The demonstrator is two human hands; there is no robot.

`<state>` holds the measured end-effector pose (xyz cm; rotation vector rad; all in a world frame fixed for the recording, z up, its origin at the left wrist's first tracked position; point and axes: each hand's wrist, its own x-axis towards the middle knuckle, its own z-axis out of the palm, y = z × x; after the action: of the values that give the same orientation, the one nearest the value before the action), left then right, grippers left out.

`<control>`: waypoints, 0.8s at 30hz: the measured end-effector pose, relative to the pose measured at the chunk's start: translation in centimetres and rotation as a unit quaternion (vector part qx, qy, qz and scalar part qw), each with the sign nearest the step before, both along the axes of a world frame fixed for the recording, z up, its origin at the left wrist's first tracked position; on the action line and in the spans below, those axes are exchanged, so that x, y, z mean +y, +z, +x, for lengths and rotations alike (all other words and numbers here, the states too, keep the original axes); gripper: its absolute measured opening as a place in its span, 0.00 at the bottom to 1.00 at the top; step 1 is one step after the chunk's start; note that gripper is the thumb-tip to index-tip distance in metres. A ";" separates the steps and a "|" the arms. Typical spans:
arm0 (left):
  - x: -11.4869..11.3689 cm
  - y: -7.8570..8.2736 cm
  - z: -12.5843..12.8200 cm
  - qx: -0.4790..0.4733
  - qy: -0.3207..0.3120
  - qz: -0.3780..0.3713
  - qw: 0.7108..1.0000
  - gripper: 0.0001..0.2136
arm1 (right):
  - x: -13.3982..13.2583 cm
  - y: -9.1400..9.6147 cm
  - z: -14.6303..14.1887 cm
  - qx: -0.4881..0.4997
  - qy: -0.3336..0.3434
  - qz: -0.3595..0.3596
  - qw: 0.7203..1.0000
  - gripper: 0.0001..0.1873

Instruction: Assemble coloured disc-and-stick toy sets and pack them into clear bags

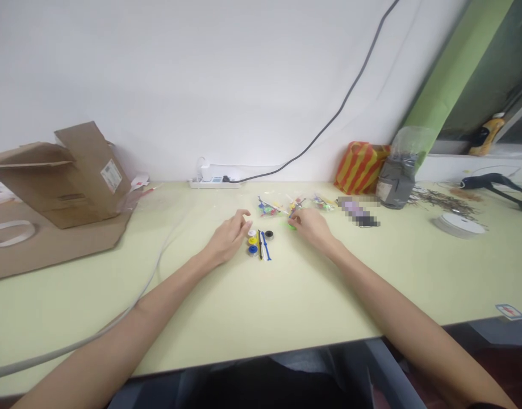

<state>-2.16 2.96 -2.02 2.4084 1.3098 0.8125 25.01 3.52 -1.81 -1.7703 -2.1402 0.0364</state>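
My left hand [230, 237] rests by the small parts, its index finger and thumb apart with nothing between them. Just right of it stand a white round piece [252, 233], a yellow round piece [252, 241] and a blue round piece [253, 250] in a column. Beside these lie thin sticks, one black [261, 247] and one blue [266, 247], with a white one between. A black round piece [269, 234] sits at their upper right. Fingers of my right hand [312, 227] are bent down onto a small green piece [292, 225], mostly hidden, near a clear bag of coloured parts [295, 203].
More bagged parts [269, 207] lie behind. A power strip [213, 182] stands against the wall. To the left are a cardboard box [82, 182] and a grey cable [154, 267]; to the right, a striped bag [358, 167], a grey bag [395, 182] and a white reel [459, 224].
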 end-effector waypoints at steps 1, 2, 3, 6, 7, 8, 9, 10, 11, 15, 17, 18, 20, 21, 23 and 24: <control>0.0 0.0 0.0 -0.001 0.000 0.001 1.000 0.19 | -0.1 -0.1 -0.1 -0.002 0.012 -0.004 1.000 0.10; -0.1 0.1 0.0 -0.002 0.000 0.003 1.000 0.19 | -0.3 -0.2 -0.2 -0.006 0.023 -0.005 1.000 0.09; -0.1 0.1 0.0 -0.002 0.000 0.005 1.000 0.19 | -0.4 -0.3 -0.2 -0.008 0.030 -0.004 1.000 0.08; -0.2 0.2 0.1 -0.003 0.000 0.015 1.000 0.18 | -0.8 -0.3 -0.2 0.009 0.033 0.023 0.999 0.04; -0.3 0.2 0.1 -0.007 0.001 0.021 1.000 0.18 | -1.0 -0.1 -0.3 0.029 0.030 0.042 0.998 0.04; -0.3 0.3 0.2 -0.013 0.001 0.028 1.000 0.18 | -1.2 0.1 -0.4 0.058 0.029 0.064 0.996 0.04; -0.4 0.3 0.3 -0.020 0.000 0.036 0.999 0.17 | -1.5 0.4 -0.6 0.096 0.032 0.087 0.991 0.05; -0.6 0.4 0.4 -0.026 -0.003 0.046 0.999 0.16 | -1.8 0.8 -0.9 0.141 0.041 0.109 0.983 0.05; -0.7 0.4 0.5 -0.031 -0.008 0.056 0.998 0.15 | -2.2 1.2 -1.4 0.190 0.057 0.126 0.972 0.07; -1.6 0.8 1.2 -0.033 -0.047 0.091 0.994 0.13 | -4.0 1.9 -3.9 0.352 0.141 0.123 0.917 0.14; -2.0 0.9 1.5 -0.023 -0.082 0.101 0.991 0.14 | -4.7 1.6 -5.3 0.401 0.162 0.089 0.897 0.16; -2.2 0.9 1.7 -0.017 -0.097 0.107 0.989 0.15 | -4.9 1.3 -5.8 0.419 0.168 0.073 0.889 0.17; -2.5 0.8 2.1 -0.009 -0.107 0.120 0.987 0.16 | -5.2 0.8 -6.7 0.442 0.174 0.047 0.879 0.18; -2.7 0.8 2.2 -0.005 -0.105 0.127 0.986 0.16 | -5.2 0.5 -6.9 0.449 0.175 0.037 0.876 0.18; -2.8 0.8 2.4 0.003 -0.101 0.142 0.985 0.12 | -5.2 0.3 -7.2 0.459 0.180 0.023 0.870 0.19; -2.8 0.8 2.4 0.006 -0.101 0.150 0.983 0.11 | -5.2 0.4 -7.2 0.469 0.187 0.016 0.863 0.20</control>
<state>0.28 0.19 -1.21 2.7249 0.9822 0.9977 17.79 -1.68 -1.45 -0.9368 -1.6455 0.7837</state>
